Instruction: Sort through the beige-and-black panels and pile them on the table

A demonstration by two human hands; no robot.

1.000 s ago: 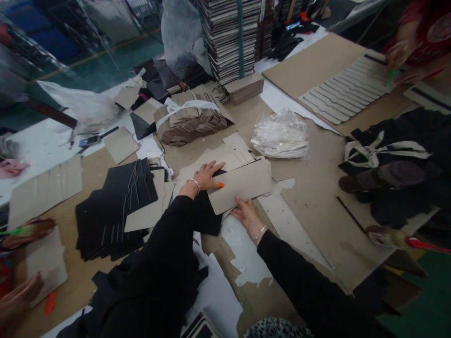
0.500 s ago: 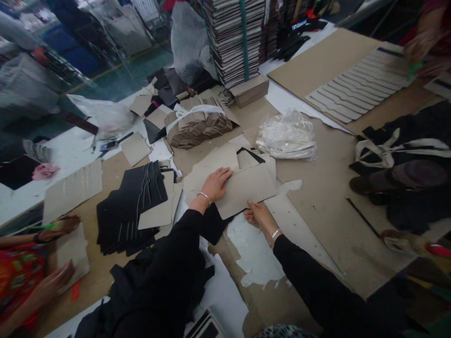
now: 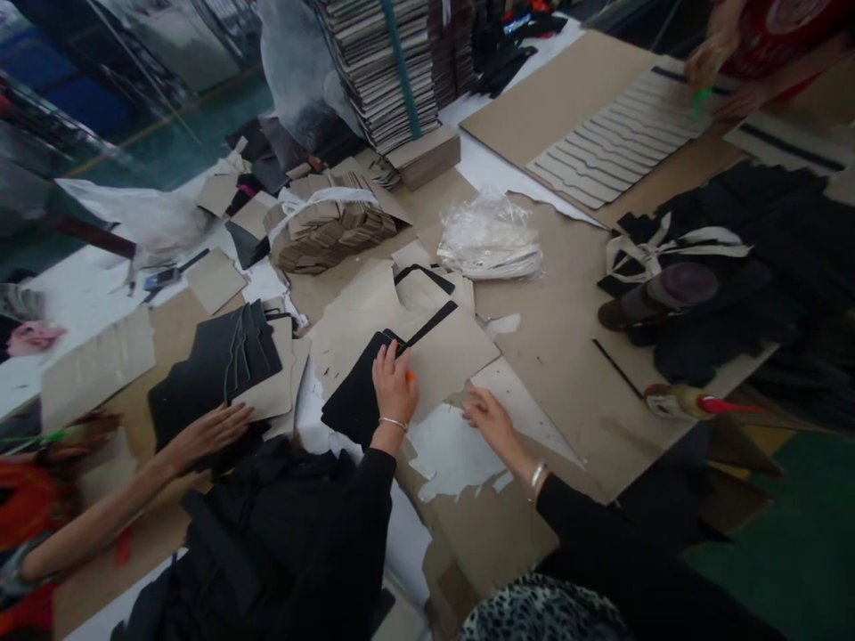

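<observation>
My left hand (image 3: 395, 387) lies with fingers spread over the upper right part of a black panel (image 3: 354, 392). A small orange spot shows by its thumb. Beside that panel spreads a beige board sheet (image 3: 460, 361), with a narrow black strip (image 3: 431, 326) along its upper part. My right hand (image 3: 495, 423) hovers near the sheet's lower edge and torn white paper (image 3: 444, 454). Its fingers are loosely bent and apart, with nothing visible in them. Farther left, a co-worker's hand (image 3: 217, 432) touches a pile of black panels (image 3: 207, 361) and beige cards (image 3: 271, 392).
A tied bundle of brown board pieces (image 3: 334, 231) and a clear plastic bag (image 3: 491, 236) stand behind. On the right are a dark bottle (image 3: 658, 294), black cloth (image 3: 754, 240) and a red-tipped bottle (image 3: 674, 402). Another person handles striped strips (image 3: 614, 133) at the far right.
My hands have left the beige panel they held, which no longer shows between them. My left hand now rests on black. A co-worker's arm has reached in to the pile at left. The view has shifted right.
</observation>
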